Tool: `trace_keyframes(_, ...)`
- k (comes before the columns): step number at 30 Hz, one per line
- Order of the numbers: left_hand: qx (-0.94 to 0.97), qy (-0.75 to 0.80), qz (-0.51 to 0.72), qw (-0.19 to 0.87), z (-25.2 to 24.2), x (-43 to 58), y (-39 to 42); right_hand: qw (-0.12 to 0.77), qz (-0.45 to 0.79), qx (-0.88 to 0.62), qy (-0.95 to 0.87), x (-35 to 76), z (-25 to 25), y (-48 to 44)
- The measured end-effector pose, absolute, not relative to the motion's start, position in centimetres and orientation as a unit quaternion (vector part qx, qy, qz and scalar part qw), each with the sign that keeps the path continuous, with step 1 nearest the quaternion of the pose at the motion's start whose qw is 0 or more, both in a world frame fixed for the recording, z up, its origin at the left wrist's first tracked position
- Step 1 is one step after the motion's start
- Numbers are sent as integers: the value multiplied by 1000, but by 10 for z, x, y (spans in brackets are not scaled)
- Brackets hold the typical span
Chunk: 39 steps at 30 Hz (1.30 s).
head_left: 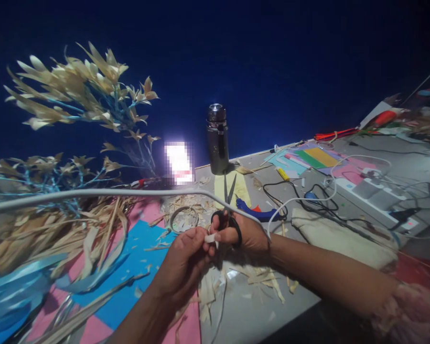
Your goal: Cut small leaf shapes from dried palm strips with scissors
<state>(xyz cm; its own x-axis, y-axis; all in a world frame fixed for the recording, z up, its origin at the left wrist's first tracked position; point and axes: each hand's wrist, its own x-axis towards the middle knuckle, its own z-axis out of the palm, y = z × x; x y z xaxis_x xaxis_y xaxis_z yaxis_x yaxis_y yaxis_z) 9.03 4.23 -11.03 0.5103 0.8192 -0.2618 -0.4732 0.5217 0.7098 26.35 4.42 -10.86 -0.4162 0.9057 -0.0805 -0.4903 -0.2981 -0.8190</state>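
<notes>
Scissors [230, 195] with black handles hang on the fingers of my right hand [245, 232], their blades parted and pointing away from me. The thumb and fingertips of that hand also meet at a small pale strip of dried husk [210, 238]. My left hand [188, 251] pinches the same strip from the other side, fingers curled. Both hands are close together above the scrap-strewn table. Just past them lie a tape ring [184, 219] and a blue glue gun [260, 211].
A white cable [129, 193] crosses in front of my hands. Behind stands a dark flask [218, 143]. Husk flowers [75, 91] rise at left over dried husks [68, 234] and blue paper [129, 267]. A power strip [376, 203] with tangled cords and a folded cloth [340, 239] lie right.
</notes>
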Motion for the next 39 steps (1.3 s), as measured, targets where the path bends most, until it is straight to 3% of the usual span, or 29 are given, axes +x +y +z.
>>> trace_keyframes(20, 277, 337, 454, 777, -102, 91, 42, 490, 717, -332, -368, 266, -112, 50)
trace_keyframes(30, 317, 279, 394, 816, -106, 98, 36, 459, 713, -334, -412, 265, -116, 47)
trace_keyframes(34, 261, 225, 410, 845, -105, 94, 36, 482, 749, -283, -355, 261, -113, 48)
trace_keyframes(39, 247, 292, 448, 808, -112, 102, 34, 527, 749, -277, -293, 252, -124, 48)
